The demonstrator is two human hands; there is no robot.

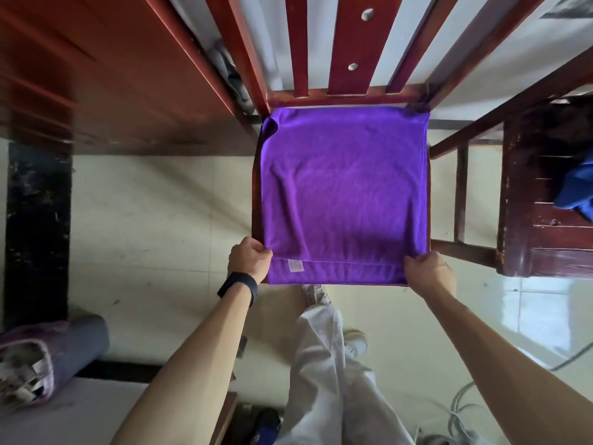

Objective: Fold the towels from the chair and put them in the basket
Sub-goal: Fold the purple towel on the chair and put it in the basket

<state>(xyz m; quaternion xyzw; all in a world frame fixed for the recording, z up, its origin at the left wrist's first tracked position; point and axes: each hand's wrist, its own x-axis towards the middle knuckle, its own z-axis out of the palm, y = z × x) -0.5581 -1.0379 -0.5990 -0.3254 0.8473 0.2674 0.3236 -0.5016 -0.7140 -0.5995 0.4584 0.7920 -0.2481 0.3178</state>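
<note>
A purple towel (345, 187) lies spread flat over the seat of a red-brown wooden chair (349, 91), its slatted back rising at the top of the view. The towel is doubled over, and a lower layer with a small white label shows along the near edge. My left hand (250, 260), a dark band on its wrist, pinches the towel's near left corner. My right hand (428, 271) pinches the near right corner. No basket is in view.
A dark wooden cabinet (545, 194) stands to the right with a blue cloth (577, 191) on it. Red-brown wooden furniture (112, 75) fills the upper left. A rolled grey mat (64, 348) lies at the lower left. Cables (465, 409) trail on the tiled floor at the lower right.
</note>
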